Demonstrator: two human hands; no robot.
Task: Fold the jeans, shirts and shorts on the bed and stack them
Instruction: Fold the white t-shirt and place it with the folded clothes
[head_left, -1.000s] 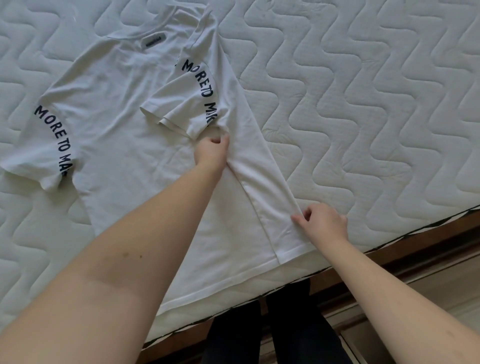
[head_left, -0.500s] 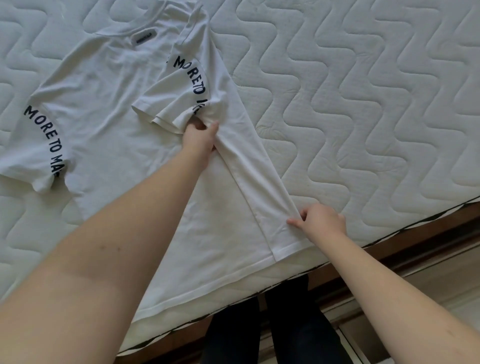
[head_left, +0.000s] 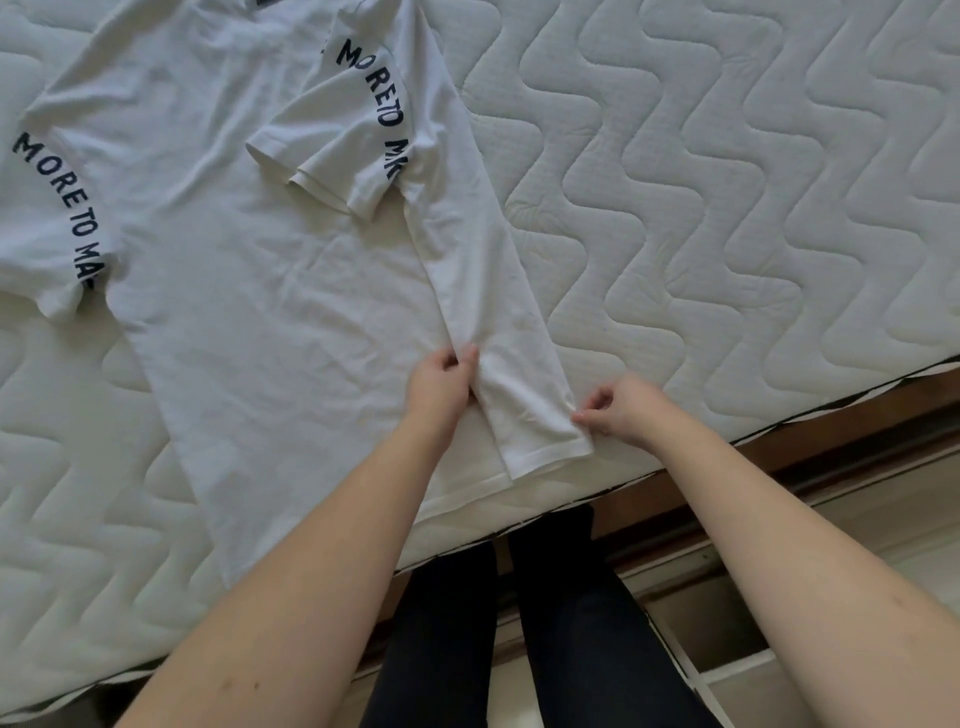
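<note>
A white T-shirt (head_left: 249, 291) with dark lettering on both sleeves lies flat on the quilted white mattress (head_left: 727, 218). Its right side and right sleeve (head_left: 343, 140) are folded inward over the body, forming a narrow strip down to the hem. My left hand (head_left: 441, 384) pinches the inner edge of that strip near the hem, fingers curled. My right hand (head_left: 618, 408) pinches the strip's outer folded edge close to the hem corner. The left sleeve (head_left: 57, 228) lies spread out at the far left.
The mattress edge (head_left: 779, 436) runs diagonally below my hands, with a wooden bed frame (head_left: 841, 452) under it. My legs in dark trousers (head_left: 519, 623) stand against the bed. Bare quilted mattress stretches to the right of the shirt.
My left hand slid from under the folded sleeve down along the strip's inner edge to near the hem. My right hand stayed at the outer edge by the hem.
</note>
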